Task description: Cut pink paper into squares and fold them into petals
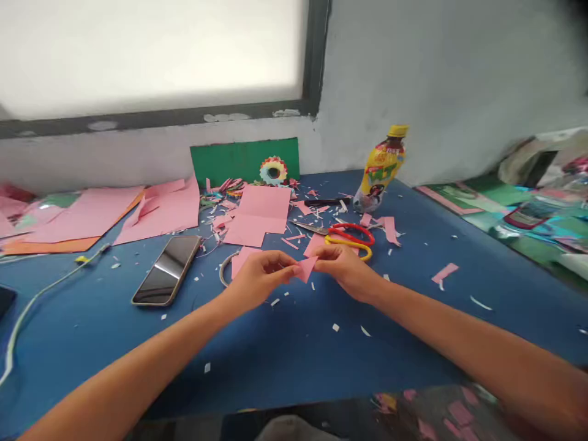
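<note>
Between my two hands is a small folded piece of pink paper point(306, 269), held above the blue table. My left hand point(260, 275) pinches its left side between thumb and fingers. On the other side, my right hand point(345, 267) grips the upper right corner with its fingertips. Just behind my right hand lie scissors point(353, 233) with one red and one yellow handle loop, blades pointing left. A larger pink sheet point(264, 211) with a cut-out corner lies beyond my hands. Part of a grey ring-shaped band point(223, 269) shows beside my left hand.
A phone point(168, 271) lies left of my left hand, near a white cable point(39, 300). Pink sheets point(87, 214) spread along the back left. A yellow-labelled bottle point(381, 168) stands at the back right. A folded-paper ring point(274, 171) leans against a green board point(225, 162). Paper scraps litter the table point(285, 361).
</note>
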Demonstrator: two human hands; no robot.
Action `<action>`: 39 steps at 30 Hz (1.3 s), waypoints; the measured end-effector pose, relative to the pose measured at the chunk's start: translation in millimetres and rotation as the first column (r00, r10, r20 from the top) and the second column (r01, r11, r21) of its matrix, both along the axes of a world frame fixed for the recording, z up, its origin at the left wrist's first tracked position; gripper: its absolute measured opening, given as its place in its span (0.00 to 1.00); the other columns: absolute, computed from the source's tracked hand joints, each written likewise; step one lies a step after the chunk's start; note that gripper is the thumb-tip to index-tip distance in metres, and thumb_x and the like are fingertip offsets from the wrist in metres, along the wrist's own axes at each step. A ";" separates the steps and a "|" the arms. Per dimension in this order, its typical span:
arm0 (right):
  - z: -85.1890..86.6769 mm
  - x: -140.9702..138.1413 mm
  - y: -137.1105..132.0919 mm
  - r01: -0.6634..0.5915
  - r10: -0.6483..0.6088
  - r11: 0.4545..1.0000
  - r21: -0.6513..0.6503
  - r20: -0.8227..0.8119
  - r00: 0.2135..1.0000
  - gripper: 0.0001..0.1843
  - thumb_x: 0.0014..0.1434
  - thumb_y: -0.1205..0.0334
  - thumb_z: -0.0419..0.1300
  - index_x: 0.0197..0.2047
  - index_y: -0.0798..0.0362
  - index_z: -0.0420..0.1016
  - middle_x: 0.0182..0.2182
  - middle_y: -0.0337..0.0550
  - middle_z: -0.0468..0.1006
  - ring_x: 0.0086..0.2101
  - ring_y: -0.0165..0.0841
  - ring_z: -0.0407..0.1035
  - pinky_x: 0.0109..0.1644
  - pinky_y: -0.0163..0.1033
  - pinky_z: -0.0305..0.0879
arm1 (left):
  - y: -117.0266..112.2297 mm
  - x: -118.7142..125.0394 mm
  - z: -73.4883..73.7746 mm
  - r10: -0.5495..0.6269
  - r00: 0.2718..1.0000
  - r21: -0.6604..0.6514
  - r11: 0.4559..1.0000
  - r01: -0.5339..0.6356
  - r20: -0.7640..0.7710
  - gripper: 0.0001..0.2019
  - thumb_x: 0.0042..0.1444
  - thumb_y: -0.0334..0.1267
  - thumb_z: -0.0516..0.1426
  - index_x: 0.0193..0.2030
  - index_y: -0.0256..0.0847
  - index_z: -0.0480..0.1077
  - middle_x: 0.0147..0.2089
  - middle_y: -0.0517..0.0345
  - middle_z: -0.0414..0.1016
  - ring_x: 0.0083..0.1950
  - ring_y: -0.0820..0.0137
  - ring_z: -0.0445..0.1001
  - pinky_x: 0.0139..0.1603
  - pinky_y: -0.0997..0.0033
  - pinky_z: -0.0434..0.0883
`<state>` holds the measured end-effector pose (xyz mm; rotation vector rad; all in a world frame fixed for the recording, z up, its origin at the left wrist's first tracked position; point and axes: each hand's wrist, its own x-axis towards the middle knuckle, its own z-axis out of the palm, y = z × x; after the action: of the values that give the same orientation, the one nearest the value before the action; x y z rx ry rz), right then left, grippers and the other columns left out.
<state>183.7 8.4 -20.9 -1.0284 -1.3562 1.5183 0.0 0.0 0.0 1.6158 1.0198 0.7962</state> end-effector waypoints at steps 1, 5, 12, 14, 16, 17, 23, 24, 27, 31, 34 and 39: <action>0.2 -0.5 0.7 0.006 -0.005 1.000 0.009 -0.019 1.000 0.06 0.39 0.64 0.65 0.23 0.55 0.72 0.21 0.34 0.71 0.26 0.25 0.63 0.32 0.34 0.56 | -0.8 -0.3 0.6 0.000 1.000 -0.005 1.000 0.000 0.008 0.11 0.48 0.43 0.59 0.30 0.35 0.73 0.27 0.59 0.72 0.28 0.76 0.68 0.29 0.77 0.66; 1.7 -0.1 2.3 -0.004 0.005 0.999 0.055 -0.029 1.000 0.06 0.41 0.63 0.64 0.26 0.53 0.73 0.23 0.33 0.71 0.27 0.25 0.63 0.33 0.33 0.57 | -2.8 -1.1 2.3 0.007 1.000 -0.017 1.000 -0.006 0.028 0.11 0.48 0.42 0.59 0.29 0.35 0.72 0.28 0.59 0.73 0.28 0.76 0.69 0.30 0.77 0.67; 6.7 4.8 1.4 -0.110 0.097 0.989 0.096 0.128 0.987 0.06 0.46 0.60 0.60 0.26 0.54 0.76 0.25 0.36 0.71 0.27 0.26 0.61 0.32 0.34 0.55 | -2.4 -1.3 1.4 0.015 1.000 -0.002 1.000 -0.015 0.002 0.10 0.48 0.42 0.59 0.30 0.36 0.72 0.27 0.59 0.73 0.28 0.75 0.69 0.30 0.78 0.68; 6.8 4.9 2.0 -0.104 0.092 0.991 0.081 0.137 0.986 0.06 0.45 0.60 0.61 0.26 0.54 0.75 0.25 0.36 0.71 0.28 0.27 0.62 0.34 0.34 0.56 | -2.0 -1.7 0.3 0.010 1.000 0.012 1.000 -0.010 -0.014 0.11 0.48 0.43 0.59 0.30 0.36 0.73 0.28 0.59 0.73 0.28 0.75 0.70 0.30 0.77 0.68; 5.8 4.6 3.2 -0.079 0.068 0.995 0.063 0.149 0.987 0.07 0.44 0.59 0.63 0.26 0.54 0.75 0.24 0.36 0.71 0.28 0.27 0.62 0.34 0.34 0.56 | -1.5 -2.2 -0.9 0.008 1.000 0.019 1.000 -0.007 -0.021 0.11 0.48 0.43 0.59 0.30 0.36 0.73 0.28 0.59 0.73 0.28 0.75 0.70 0.30 0.77 0.68; 5.0 4.3 3.8 -0.063 0.054 0.996 0.056 0.157 0.986 0.07 0.43 0.59 0.63 0.25 0.54 0.74 0.24 0.35 0.71 0.28 0.26 0.62 0.33 0.34 0.55 | -1.2 -2.5 -1.4 0.008 1.000 0.022 1.000 -0.008 -0.022 0.11 0.48 0.43 0.59 0.30 0.36 0.73 0.28 0.59 0.73 0.28 0.75 0.70 0.30 0.77 0.68; 1.0 2.9 4.5 -0.053 0.046 0.998 0.042 0.150 0.988 0.09 0.43 0.58 0.63 0.24 0.54 0.70 0.22 0.33 0.67 0.25 0.25 0.60 0.30 0.33 0.53 | -0.7 -3.3 -1.6 0.011 1.000 0.018 1.000 -0.011 -0.017 0.10 0.48 0.43 0.60 0.30 0.36 0.73 0.27 0.60 0.73 0.28 0.76 0.69 0.29 0.79 0.67; 0.8 3.1 4.6 -0.054 0.047 0.998 0.044 0.142 0.989 0.09 0.43 0.58 0.64 0.24 0.54 0.69 0.23 0.33 0.68 0.26 0.25 0.60 0.31 0.33 0.54 | -0.8 -3.4 -1.3 0.011 1.000 0.017 1.000 -0.011 -0.014 0.10 0.49 0.42 0.60 0.30 0.36 0.73 0.27 0.60 0.73 0.27 0.77 0.69 0.29 0.79 0.67; 1.8 5.1 6.0 -0.068 0.058 0.996 0.065 0.146 0.988 0.10 0.44 0.57 0.64 0.26 0.53 0.70 0.25 0.34 0.69 0.28 0.26 0.62 0.33 0.34 0.56 | -0.8 -3.9 -1.0 0.015 1.000 0.021 1.000 -0.015 -0.021 0.10 0.49 0.42 0.59 0.30 0.36 0.73 0.26 0.60 0.73 0.27 0.77 0.69 0.28 0.79 0.66; 6.0 8.3 8.7 -0.095 0.076 0.992 0.086 0.198 0.977 0.12 0.45 0.54 0.64 0.29 0.54 0.71 0.27 0.36 0.70 0.30 0.28 0.63 0.36 0.36 0.57 | 0.2 -5.4 -1.0 0.033 0.999 0.025 0.999 -0.033 -0.029 0.11 0.49 0.44 0.59 0.31 0.36 0.73 0.28 0.59 0.74 0.28 0.75 0.70 0.29 0.78 0.68; 7.1 9.5 11.2 -0.046 0.021 0.993 0.113 0.217 0.976 0.13 0.48 0.51 0.61 0.28 0.54 0.71 0.25 0.37 0.69 0.28 0.27 0.62 0.34 0.36 0.56 | 1.5 -6.6 -0.3 0.074 0.997 0.028 0.997 -0.074 -0.009 0.12 0.49 0.45 0.59 0.31 0.37 0.73 0.29 0.59 0.74 0.29 0.75 0.70 0.31 0.77 0.68; 4.8 10.1 15.4 0.040 -0.070 0.984 0.172 0.171 0.983 0.22 0.53 0.44 0.53 0.19 0.53 0.62 0.20 0.35 0.63 0.25 0.26 0.58 0.33 0.36 0.56 | 2.8 -6.3 1.1 0.098 0.994 -0.007 0.995 -0.098 0.048 0.14 0.47 0.44 0.60 0.40 0.39 0.72 0.30 0.60 0.75 0.30 0.75 0.72 0.31 0.77 0.70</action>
<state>193.8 23.8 -16.1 -1.1038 -1.5371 1.2719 -6.3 2.8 1.1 1.5450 1.0725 0.8937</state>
